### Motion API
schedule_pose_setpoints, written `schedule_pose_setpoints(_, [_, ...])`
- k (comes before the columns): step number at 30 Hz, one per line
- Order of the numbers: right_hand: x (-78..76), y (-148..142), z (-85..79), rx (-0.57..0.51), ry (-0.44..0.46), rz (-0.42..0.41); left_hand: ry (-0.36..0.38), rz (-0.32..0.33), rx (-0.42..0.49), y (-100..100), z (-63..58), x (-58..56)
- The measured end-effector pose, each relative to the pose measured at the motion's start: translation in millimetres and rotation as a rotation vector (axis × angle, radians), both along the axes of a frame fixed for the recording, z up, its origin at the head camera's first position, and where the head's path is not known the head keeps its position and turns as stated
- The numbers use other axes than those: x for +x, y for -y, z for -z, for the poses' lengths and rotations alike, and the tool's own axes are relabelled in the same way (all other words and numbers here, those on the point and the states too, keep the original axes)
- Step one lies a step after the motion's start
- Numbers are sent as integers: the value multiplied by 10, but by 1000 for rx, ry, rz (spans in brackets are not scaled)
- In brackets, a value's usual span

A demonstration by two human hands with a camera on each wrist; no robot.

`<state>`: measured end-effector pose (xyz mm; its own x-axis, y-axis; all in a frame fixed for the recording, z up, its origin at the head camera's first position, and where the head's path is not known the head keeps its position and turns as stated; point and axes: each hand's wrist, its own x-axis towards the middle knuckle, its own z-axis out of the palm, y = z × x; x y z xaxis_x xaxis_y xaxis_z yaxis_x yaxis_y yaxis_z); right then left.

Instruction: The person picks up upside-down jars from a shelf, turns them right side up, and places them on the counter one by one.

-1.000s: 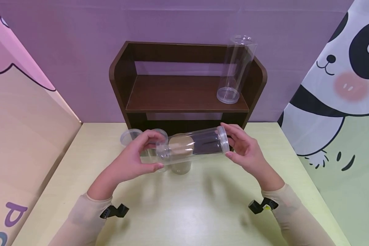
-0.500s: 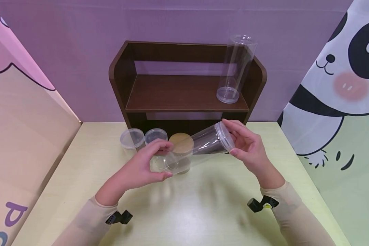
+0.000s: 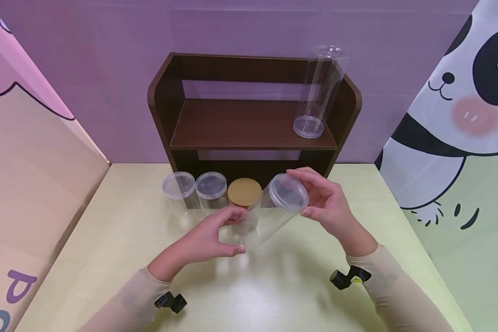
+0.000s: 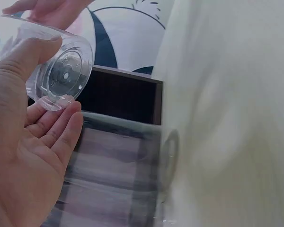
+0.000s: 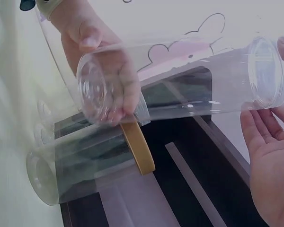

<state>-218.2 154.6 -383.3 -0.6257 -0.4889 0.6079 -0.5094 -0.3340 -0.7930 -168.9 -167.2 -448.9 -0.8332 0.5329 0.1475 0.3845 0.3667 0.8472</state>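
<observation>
A clear plastic jar (image 3: 269,223) with a clear lid (image 3: 289,192) is held tilted above the table, lid end up and to the right. My left hand (image 3: 213,235) grips it near the base, thumb on one side and fingers on the other. Around the lid end curl the thumb and fingers of my right hand (image 3: 325,203). In the left wrist view the round base (image 4: 66,75) of the jar shows between thumb and fingertips. The right wrist view has the whole jar (image 5: 180,80) lying across it, with nothing visible inside.
Two clear-lidded jars (image 3: 178,185) and a jar with a gold-tan lid (image 3: 244,192) stand in a row before a dark brown shelf (image 3: 249,120). A taller clear jar (image 3: 309,127) stands on the shelf's right side. The pale table (image 3: 249,295) stretches in front.
The jar has swung from nearly level to a steeper tilt, its lid turning to face the head camera. My left hand has moved right and nearer with the base; the right hand shifted slightly.
</observation>
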Motion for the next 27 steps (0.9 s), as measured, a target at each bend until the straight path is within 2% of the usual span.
schedule_pose_setpoints(6, [20,75,28,59,-30,-29,42,52,41,-61,143,-54])
schedule_pose_setpoints(14, [75,160,61,153,-30,-48,65,100,38,-170,261,-96])
schedule_pose_setpoints(19, [80,182,81,192,-74,-63,71,105,23,-241,330,-105])
schedule_pose_setpoints(27, [66,166,94,220,-110,-55,81,98,17,-271,351,-89])
